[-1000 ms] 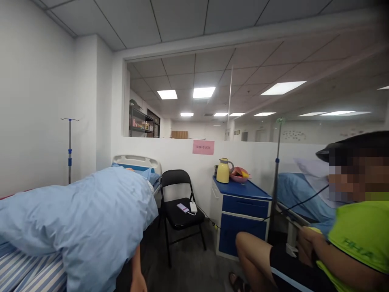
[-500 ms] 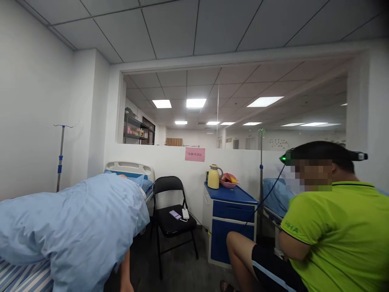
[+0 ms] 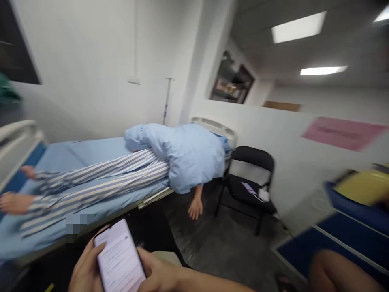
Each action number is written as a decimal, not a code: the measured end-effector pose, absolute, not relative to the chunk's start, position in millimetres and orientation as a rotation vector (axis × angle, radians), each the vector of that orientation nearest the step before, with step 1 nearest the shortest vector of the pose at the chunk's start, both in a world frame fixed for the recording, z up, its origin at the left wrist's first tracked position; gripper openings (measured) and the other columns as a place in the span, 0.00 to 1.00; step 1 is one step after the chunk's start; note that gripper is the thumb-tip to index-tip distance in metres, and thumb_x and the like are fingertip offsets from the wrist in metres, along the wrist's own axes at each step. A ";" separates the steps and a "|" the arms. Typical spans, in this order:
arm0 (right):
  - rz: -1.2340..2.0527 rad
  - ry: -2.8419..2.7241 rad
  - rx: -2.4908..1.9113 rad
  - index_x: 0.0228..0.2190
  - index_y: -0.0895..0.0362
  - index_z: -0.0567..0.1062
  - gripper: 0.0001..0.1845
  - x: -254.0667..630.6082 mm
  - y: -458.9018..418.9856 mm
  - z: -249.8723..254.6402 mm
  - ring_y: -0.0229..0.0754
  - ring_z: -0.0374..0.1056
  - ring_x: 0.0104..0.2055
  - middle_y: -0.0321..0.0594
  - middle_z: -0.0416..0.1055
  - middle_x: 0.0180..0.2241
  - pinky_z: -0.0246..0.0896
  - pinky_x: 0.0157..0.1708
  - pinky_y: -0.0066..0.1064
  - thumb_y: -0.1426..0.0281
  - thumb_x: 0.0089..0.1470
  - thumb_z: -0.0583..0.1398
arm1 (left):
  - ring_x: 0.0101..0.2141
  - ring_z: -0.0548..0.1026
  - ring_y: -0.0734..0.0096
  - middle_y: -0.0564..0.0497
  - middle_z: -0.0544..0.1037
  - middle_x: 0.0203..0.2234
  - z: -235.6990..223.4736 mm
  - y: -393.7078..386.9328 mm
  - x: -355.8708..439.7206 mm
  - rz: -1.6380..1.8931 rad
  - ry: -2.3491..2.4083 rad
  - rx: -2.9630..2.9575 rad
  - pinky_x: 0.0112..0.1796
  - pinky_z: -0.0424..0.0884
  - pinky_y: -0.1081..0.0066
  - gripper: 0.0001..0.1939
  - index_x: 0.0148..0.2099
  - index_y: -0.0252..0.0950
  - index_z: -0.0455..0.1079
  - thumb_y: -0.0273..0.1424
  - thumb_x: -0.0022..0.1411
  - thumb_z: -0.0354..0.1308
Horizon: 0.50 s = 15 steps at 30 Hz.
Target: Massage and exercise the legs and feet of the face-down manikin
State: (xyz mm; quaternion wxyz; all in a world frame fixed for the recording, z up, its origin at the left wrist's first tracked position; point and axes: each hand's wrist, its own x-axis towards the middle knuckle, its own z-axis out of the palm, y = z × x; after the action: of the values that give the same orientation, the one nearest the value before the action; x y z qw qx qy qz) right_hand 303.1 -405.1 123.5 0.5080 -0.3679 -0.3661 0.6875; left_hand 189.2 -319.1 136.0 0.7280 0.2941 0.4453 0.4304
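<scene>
At the bottom of the view, my left hand (image 3: 86,265) holds a smartphone (image 3: 120,257) by its left side, the thumb over the screen's edge. My right hand (image 3: 156,269) grips the lower right side of the same phone, its forearm reaching in from the lower right. The lit screen is pale with lines of text too small to read. Beyond the hands is a bed (image 3: 73,152), where a figure in striped trousers (image 3: 121,174) lies partly under a light blue quilt (image 3: 194,150). The figure's bare hand (image 3: 195,207) hangs over the bedside.
A black folding chair (image 3: 251,162) beside the bed carries another phone (image 3: 249,188) and a white device (image 3: 263,195). At right stands a blue cabinet (image 3: 340,233) with a blurred yellow jug (image 3: 361,186). Another person's knee (image 3: 331,267) shows low right. An IV pole (image 3: 167,99) stands behind the bed.
My view has swung left and down. The phone and both my hands have come into view; the co-worker in the green shirt has mostly left it.
</scene>
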 end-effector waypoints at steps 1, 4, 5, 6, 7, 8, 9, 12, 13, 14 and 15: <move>1.721 -0.842 -0.847 0.50 0.53 0.63 0.48 305.1 -400.5 120.8 0.44 0.67 0.44 0.36 0.69 0.43 0.63 0.37 0.30 0.74 0.23 0.71 | 0.36 0.74 0.63 0.50 0.76 0.37 136.9 -315.9 180.9 0.963 0.965 0.605 0.32 0.71 0.69 0.24 0.51 0.40 0.66 0.31 0.50 0.58; 1.835 -0.754 -0.761 0.54 0.50 0.56 0.51 310.3 -396.9 127.1 0.45 0.68 0.42 0.40 0.67 0.47 0.65 0.30 0.28 0.76 0.27 0.69 | 0.34 0.75 0.65 0.51 0.77 0.36 149.2 -311.2 179.3 1.002 0.875 0.588 0.30 0.70 0.73 0.28 0.53 0.40 0.65 0.31 0.47 0.59; 1.849 -0.747 -0.738 0.55 0.49 0.55 0.50 311.2 -398.4 130.9 0.45 0.68 0.41 0.41 0.66 0.48 0.67 0.28 0.29 0.76 0.30 0.68 | 0.33 0.75 0.67 0.51 0.77 0.37 154.4 -311.2 182.4 1.012 0.863 0.600 0.30 0.70 0.74 0.27 0.53 0.40 0.65 0.31 0.47 0.59; 1.853 -0.749 -0.718 0.55 0.49 0.54 0.49 311.5 -400.4 133.9 0.45 0.68 0.40 0.41 0.65 0.48 0.68 0.27 0.30 0.76 0.31 0.67 | 0.32 0.75 0.68 0.52 0.77 0.37 159.2 -311.9 185.7 1.016 0.856 0.610 0.29 0.69 0.75 0.27 0.52 0.39 0.66 0.32 0.47 0.59; 1.850 -0.757 -0.704 0.55 0.49 0.54 0.49 311.3 -402.4 135.6 0.45 0.69 0.40 0.42 0.65 0.48 0.68 0.26 0.31 0.76 0.32 0.67 | 0.31 0.75 0.70 0.52 0.77 0.36 163.1 -313.0 188.4 1.014 0.852 0.617 0.29 0.69 0.76 0.26 0.52 0.40 0.66 0.32 0.48 0.59; 1.840 -0.765 -0.701 0.54 0.49 0.54 0.48 310.7 -403.8 135.8 0.45 0.69 0.38 0.42 0.65 0.48 0.69 0.25 0.31 0.76 0.32 0.67 | 0.30 0.74 0.71 0.52 0.77 0.36 166.1 -314.4 190.3 1.008 0.848 0.623 0.29 0.69 0.76 0.25 0.52 0.40 0.66 0.32 0.48 0.59; 1.830 -0.773 -0.709 0.54 0.50 0.55 0.47 310.1 -404.7 134.7 0.44 0.69 0.37 0.42 0.66 0.47 0.69 0.25 0.31 0.76 0.33 0.67 | 0.30 0.74 0.72 0.53 0.77 0.36 168.1 -315.7 191.4 0.998 0.847 0.629 0.29 0.69 0.77 0.25 0.51 0.41 0.66 0.32 0.48 0.59; 1.797 -0.785 -0.777 0.54 0.49 0.55 0.45 309.3 -404.3 128.8 0.40 0.69 0.33 0.40 0.68 0.42 0.67 0.22 0.28 0.76 0.36 0.66 | 0.31 0.74 0.73 0.53 0.77 0.36 169.5 -317.7 191.4 0.991 0.866 0.639 0.29 0.68 0.78 0.24 0.51 0.42 0.66 0.31 0.50 0.58; 1.794 -0.790 -0.793 0.54 0.49 0.55 0.44 309.7 -403.7 127.4 0.39 0.69 0.32 0.39 0.68 0.41 0.67 0.22 0.28 0.75 0.36 0.66 | 0.32 0.74 0.72 0.53 0.77 0.36 169.2 -317.7 191.1 0.995 0.876 0.638 0.30 0.68 0.78 0.24 0.52 0.42 0.66 0.31 0.50 0.58; 1.795 -0.797 -0.801 0.54 0.48 0.55 0.44 310.4 -403.2 126.7 0.39 0.69 0.32 0.38 0.69 0.41 0.66 0.22 0.27 0.75 0.36 0.66 | 0.34 0.74 0.72 0.53 0.77 0.37 168.9 -317.5 190.9 1.000 0.885 0.637 0.30 0.69 0.78 0.24 0.52 0.42 0.66 0.31 0.50 0.58; 1.799 -0.804 -0.798 0.53 0.48 0.56 0.44 311.2 -402.7 126.5 0.39 0.69 0.32 0.37 0.69 0.40 0.66 0.23 0.27 0.75 0.36 0.67 | 0.35 0.74 0.71 0.53 0.77 0.38 168.6 -317.3 190.8 1.005 0.894 0.635 0.31 0.69 0.78 0.25 0.52 0.42 0.65 0.31 0.50 0.58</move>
State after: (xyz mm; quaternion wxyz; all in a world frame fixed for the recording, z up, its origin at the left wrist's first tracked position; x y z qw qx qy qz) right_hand 311.2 -402.7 126.5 0.4863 -0.3280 -0.3305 0.7394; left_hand 190.8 -317.3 168.6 0.7358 0.2892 0.4068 0.4576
